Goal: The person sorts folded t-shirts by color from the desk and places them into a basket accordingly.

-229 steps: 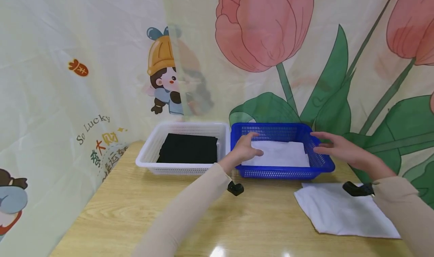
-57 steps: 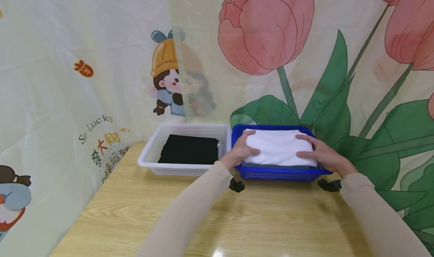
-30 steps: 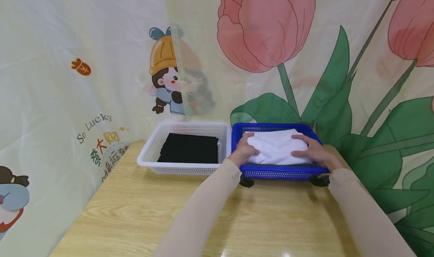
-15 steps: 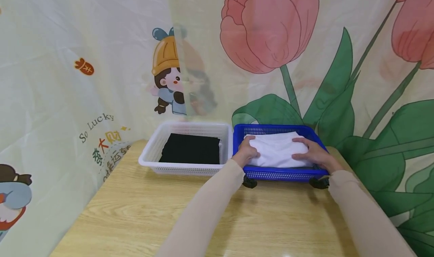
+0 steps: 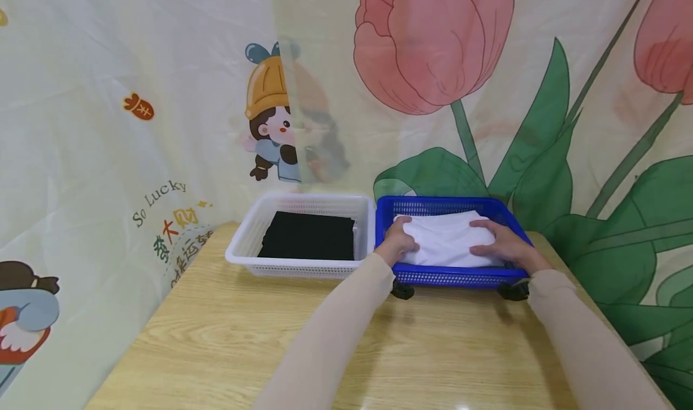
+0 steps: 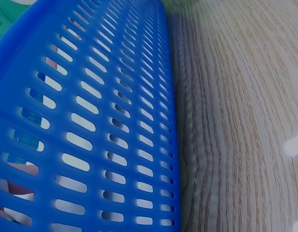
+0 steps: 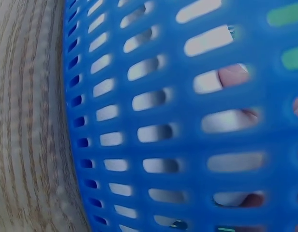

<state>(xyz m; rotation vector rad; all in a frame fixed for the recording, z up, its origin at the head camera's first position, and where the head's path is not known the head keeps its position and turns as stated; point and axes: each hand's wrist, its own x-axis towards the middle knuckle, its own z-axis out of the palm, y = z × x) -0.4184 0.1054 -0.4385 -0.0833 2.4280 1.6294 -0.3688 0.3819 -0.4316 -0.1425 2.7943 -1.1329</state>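
Note:
In the head view a folded white cloth (image 5: 446, 240) lies inside the blue plastic basket (image 5: 449, 278), slightly rumpled on top. My left hand (image 5: 399, 241) grips its left end, thumb on the near side and a finger at the far side. At the opposite end my right hand (image 5: 503, 243) holds the cloth the same way, thumb and fingers spread over its edge. Both wrist views are filled by the slotted wall of the blue basket (image 6: 98, 121); through the slots of the basket wall (image 7: 187, 140) white cloth and bits of fingers show.
Left of the blue basket stands a white plastic basket (image 5: 303, 267) with folded black cloth (image 5: 307, 237) in it. Both stand at the back of a wooden table (image 5: 233, 344). A printed curtain (image 5: 184, 67) hangs close behind them.
Earlier a white cloth lay on the table at right, with both hands over the basket. Both hands then brought white cloth into the blue basket; it now sits lower there, hands slightly closer together.

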